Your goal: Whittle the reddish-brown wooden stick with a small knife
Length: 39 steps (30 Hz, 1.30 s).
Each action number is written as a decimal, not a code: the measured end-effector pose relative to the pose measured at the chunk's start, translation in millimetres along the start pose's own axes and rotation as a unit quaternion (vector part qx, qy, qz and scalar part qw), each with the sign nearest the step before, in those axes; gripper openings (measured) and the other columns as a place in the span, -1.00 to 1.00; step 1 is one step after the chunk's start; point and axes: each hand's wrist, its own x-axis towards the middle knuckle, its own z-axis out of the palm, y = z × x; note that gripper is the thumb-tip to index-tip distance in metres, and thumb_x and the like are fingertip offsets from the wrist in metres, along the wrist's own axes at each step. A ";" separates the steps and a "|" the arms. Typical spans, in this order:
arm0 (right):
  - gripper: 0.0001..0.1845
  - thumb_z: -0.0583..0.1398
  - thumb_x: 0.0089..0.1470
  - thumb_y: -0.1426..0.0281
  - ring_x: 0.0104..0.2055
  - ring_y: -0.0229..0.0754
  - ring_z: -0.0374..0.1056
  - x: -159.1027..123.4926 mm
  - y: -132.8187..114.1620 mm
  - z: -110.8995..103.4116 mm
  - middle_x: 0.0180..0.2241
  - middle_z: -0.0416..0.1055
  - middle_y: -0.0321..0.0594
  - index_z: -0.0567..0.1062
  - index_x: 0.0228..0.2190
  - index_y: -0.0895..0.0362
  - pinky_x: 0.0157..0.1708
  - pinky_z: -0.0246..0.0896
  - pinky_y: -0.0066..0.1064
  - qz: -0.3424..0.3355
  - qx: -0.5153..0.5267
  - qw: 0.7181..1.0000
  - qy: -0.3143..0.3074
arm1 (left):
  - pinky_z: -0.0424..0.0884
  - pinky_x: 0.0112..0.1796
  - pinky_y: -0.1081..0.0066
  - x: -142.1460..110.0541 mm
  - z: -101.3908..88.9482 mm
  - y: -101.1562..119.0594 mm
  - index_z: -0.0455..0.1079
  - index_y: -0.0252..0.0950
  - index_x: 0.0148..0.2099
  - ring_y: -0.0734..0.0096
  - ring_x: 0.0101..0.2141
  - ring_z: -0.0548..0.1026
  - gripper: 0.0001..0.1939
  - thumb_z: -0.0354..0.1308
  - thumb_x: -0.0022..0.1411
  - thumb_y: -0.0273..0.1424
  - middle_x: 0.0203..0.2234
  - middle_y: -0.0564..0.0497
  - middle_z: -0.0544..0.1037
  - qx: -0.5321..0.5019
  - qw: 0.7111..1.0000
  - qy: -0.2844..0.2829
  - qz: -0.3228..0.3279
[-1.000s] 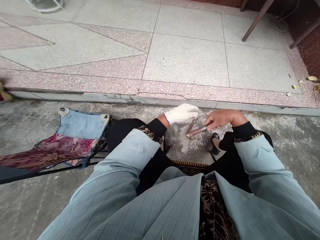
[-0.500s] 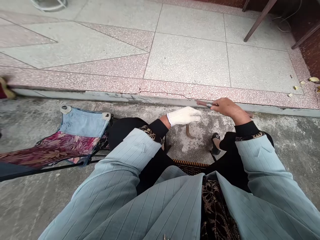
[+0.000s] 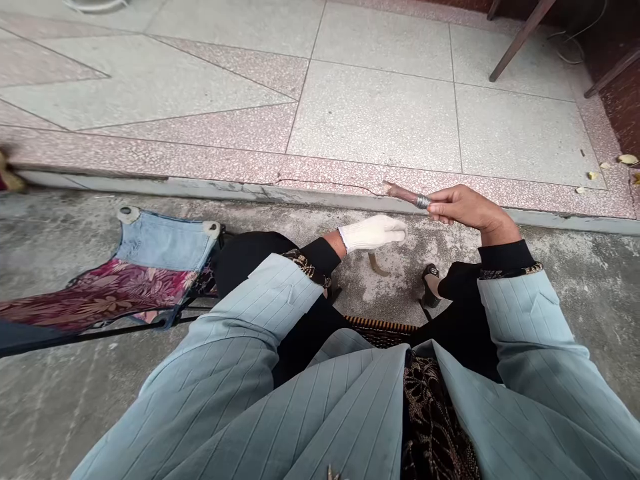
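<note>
My left hand, in a white knit glove, is closed with its fingers curled. From beneath it sticks out a curved brown piece, like a bent branch; the glove hides its upper part. My bare right hand is higher and to the right, its fingers closed round one end of a short brown stick. Silvery wire is wound round that stick close to my fingertips. The stick's free end points left, over the step edge. A faint thin strand hangs below the wire; where it leads I cannot tell.
A raised tiled step runs across in front of my knees. To my left stands a folding chair of denim and floral cloth. Dark furniture legs are at the upper right, with yellowish leaves below them.
My right hand has moved up and slightly right, turning so the wire-wound stick shows more fully. The left hand has shifted slightly right, and the curved piece beneath it has tilted.
</note>
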 end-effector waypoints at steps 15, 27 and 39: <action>-0.75 0.21 0.12 0.29 -0.48 -0.25 0.20 31.6 3.4 45.5 -0.51 0.39 -0.21 0.63 -0.36 0.19 -0.44 -0.03 -0.35 0.095 -0.381 0.901 -0.182 | 0.13 -0.38 0.45 -3.9 -14.1 3.4 0.45 -0.31 -0.33 0.48 -0.49 0.30 -0.71 0.02 0.28 -0.23 -0.53 0.07 0.43 0.069 0.997 -0.004 0.043; -0.59 0.21 0.12 0.08 -0.56 -0.36 0.11 -1.6 -7.7 9.3 -0.58 0.31 -0.35 0.61 -0.31 0.18 -0.49 -0.02 -0.44 -0.010 -0.091 0.996 -0.012 | 0.24 -0.44 0.49 -0.2 -5.0 -4.0 0.46 -0.33 -0.25 0.50 -0.51 0.36 -0.62 0.05 0.29 -0.10 -0.50 0.03 0.47 -0.090 0.995 0.031 -0.038; -0.72 0.25 0.14 0.22 -0.52 -0.28 0.21 28.9 1.7 40.9 -0.55 0.40 -0.22 0.62 -0.38 0.20 -0.43 0.01 -0.36 0.130 -0.332 0.898 -0.257 | 0.20 -0.45 0.46 -1.2 5.1 2.0 0.47 -0.29 -0.42 0.49 -0.55 0.36 -0.74 0.07 0.21 -0.27 -0.58 0.06 0.47 -0.042 0.992 -0.120 0.012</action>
